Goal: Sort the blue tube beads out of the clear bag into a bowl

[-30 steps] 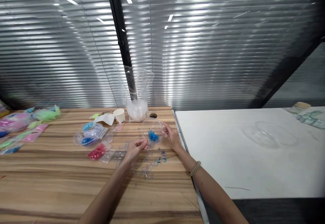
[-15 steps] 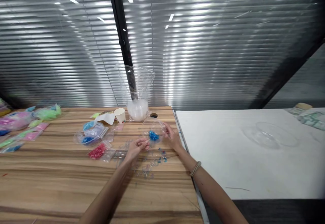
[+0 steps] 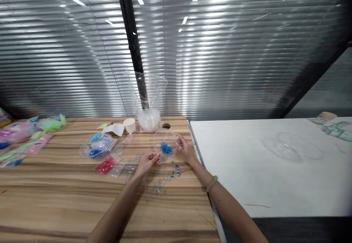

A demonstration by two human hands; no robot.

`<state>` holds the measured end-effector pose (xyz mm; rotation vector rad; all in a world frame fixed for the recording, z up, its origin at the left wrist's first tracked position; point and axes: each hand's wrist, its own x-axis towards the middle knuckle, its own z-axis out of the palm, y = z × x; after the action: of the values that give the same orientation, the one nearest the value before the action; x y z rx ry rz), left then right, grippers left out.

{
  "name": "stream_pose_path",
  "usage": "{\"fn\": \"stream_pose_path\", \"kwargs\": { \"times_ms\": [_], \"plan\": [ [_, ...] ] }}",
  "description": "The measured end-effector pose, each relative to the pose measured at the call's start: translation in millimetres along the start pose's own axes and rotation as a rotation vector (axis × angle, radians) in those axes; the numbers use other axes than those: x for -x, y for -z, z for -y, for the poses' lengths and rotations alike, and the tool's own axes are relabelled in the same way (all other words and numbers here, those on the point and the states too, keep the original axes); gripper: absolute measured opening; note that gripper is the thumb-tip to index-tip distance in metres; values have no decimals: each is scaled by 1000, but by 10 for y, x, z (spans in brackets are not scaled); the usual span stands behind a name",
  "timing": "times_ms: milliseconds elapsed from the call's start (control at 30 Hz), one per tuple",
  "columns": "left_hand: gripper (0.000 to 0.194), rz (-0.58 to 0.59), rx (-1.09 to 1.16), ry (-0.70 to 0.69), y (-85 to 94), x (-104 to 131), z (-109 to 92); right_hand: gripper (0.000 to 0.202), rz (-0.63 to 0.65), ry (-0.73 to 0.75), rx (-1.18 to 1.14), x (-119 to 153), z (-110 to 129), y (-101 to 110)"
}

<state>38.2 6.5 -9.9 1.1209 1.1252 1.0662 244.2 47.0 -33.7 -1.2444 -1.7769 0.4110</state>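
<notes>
Centre of the frame, on the wooden tabletop (image 3: 68,199): clear round container (image 3: 165,142) with blue beads (image 3: 166,148) inside, held at its right edge by the right hand (image 3: 185,149), grip closed on the rim. Left hand (image 3: 147,161) just left of and below the container, fingertips pinched together on something too small to tell. Scattered loose beads (image 3: 165,177) directly below both hands. Left of centre: red bead bag (image 3: 106,164), blue bead bag (image 3: 96,149), paper cup (image 3: 129,125). Far left edge: pink and green bags (image 3: 24,134). Right half: white tabletop (image 3: 247,169) carrying a clear bowl (image 3: 291,146).
</notes>
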Motion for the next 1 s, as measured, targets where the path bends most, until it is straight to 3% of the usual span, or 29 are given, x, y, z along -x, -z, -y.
{"fn": "stream_pose_path", "kwargs": {
  "times_ms": [400, 1000],
  "plan": [
    [51, 57, -44, -42, -9, 10, -17, 47, 1, 9, -55, 0, -11, 0],
    [53, 12, 25, -37, -10, -4, 12, 48, -49, 41, -89, 12, -88, -35]
  ]
}}
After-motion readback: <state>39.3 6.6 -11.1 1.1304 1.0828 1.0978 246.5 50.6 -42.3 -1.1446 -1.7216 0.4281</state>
